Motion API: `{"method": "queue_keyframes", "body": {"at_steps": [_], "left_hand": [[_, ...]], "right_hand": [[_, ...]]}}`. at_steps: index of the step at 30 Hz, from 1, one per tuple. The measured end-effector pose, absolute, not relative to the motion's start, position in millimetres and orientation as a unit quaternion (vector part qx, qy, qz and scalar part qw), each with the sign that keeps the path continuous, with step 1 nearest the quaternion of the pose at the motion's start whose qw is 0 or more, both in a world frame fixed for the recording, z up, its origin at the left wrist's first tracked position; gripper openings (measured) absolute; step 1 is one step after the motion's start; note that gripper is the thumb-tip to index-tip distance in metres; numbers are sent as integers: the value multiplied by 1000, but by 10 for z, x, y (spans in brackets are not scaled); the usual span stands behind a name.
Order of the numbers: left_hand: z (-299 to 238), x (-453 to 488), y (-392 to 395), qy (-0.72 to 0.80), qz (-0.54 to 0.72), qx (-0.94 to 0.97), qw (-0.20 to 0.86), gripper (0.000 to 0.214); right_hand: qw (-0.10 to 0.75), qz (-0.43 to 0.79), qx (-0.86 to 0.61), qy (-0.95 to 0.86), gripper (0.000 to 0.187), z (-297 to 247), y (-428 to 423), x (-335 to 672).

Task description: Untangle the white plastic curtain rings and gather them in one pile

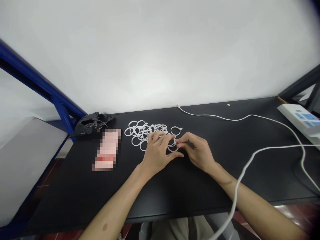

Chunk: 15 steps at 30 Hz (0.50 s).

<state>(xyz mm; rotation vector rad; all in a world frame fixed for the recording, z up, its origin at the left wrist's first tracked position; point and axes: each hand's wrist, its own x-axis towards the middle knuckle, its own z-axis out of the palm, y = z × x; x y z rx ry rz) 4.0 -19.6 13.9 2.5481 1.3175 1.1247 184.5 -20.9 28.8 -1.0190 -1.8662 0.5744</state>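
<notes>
A pile of several white plastic rings (140, 130) lies on the black table (175, 186) in front of me. My left hand (158, 153) rests at the pile's right edge, fingers curled over rings. My right hand (197, 151) meets it from the right, fingertips pinched on a white ring (173, 146) between the two hands. One separate ring (175, 130) lies just behind my fingers.
A blurred pink rectangle (107, 150) lies left of the rings. A crumpled black bag (93, 121) sits at the back left. White cables (250, 117) run across the right side to a white power strip (300, 119). A blue frame (50, 96) stands left.
</notes>
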Motion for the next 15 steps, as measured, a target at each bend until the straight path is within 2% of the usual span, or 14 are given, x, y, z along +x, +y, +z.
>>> {"method": "queue_keyframes", "body": {"at_steps": [5,8,12,15], "left_hand": [[143,35,-201,418,342,841,39,49],[160,33,-198,432,332,838,36,42],[181,-18,-148,500,314,807,4,37],[167,-100,-74,570,275,774,-28,44]], "right_hand": [[449,245,-436,-741,13,282,-201,1852],[431,244,-447,-745,8,251,-187,1854],[386,214,-483,-756,32,187,-143,1865],[349,162,-521,-762,34,127,-102,1880]]}}
